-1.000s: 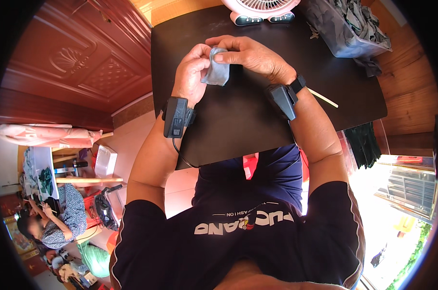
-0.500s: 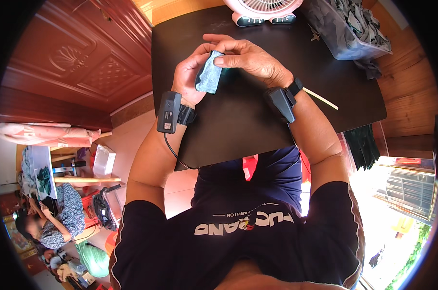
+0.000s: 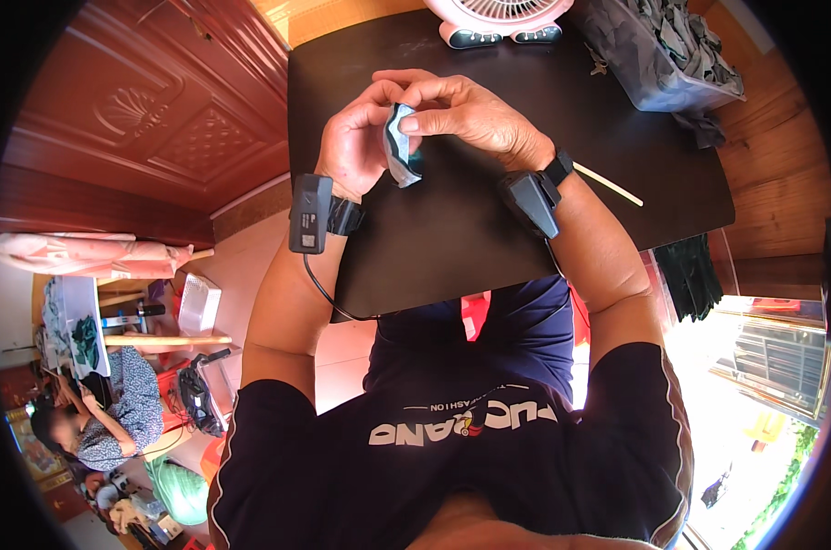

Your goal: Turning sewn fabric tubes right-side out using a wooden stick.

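Note:
A small folded piece of cloth (image 3: 398, 158), pale grey-blue with dark green along its edges, hangs above the dark tabletop. My right hand (image 3: 481, 115) pinches its upper part between thumb and index finger. On the other side my left hand (image 3: 349, 139) is curled up to the same upper end, its fingertips meeting those of the right. The cloth is turned nearly edge-on, and its two layers part slightly along the side. How the left fingertips grip behind it is partly hidden. Each wrist wears a strapped black device.
The dark table (image 3: 452, 225) bears a pale stick (image 3: 610, 184) beyond my right wrist. A pink fan (image 3: 501, 16) stands at the far edge, near a clear bin (image 3: 656, 95) heaped with grey cloth pieces. Dark green cloths (image 3: 687, 278) hang at the right. Another person (image 3: 113, 412) sits far left.
The cloth has turned from showing its broad pale face to nearly edge-on, baring its dark green edges. My left hand and wrist have shifted slightly left.

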A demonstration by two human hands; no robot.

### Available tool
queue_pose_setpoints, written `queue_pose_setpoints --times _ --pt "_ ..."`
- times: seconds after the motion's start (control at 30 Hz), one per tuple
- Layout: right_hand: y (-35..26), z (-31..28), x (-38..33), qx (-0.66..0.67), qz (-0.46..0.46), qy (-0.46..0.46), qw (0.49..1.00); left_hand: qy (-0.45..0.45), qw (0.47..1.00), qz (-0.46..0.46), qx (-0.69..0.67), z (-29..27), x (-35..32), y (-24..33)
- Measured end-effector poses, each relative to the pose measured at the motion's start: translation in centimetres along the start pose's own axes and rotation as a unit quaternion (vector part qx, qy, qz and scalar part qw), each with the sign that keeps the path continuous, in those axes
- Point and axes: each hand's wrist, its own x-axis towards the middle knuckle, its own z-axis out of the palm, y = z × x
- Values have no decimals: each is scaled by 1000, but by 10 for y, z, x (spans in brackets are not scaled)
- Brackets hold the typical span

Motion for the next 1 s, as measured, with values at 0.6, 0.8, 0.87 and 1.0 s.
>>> queue_pose_setpoints --times 0.6,0.8,0.87,1.0 --pt "8 9 5 -150 1 275 950 155 959 161 174 13 -2 -5" --pt "5 12 6 -191 -63 260 944 180 948 154 212 22 -3 -5" --pt "3 15 5 -189 -82 266 942 173 948 145 225 25 -4 -6" --pt "-1 18 1 -407 -149 303 849 196 927 152 281 38 -3 -11"
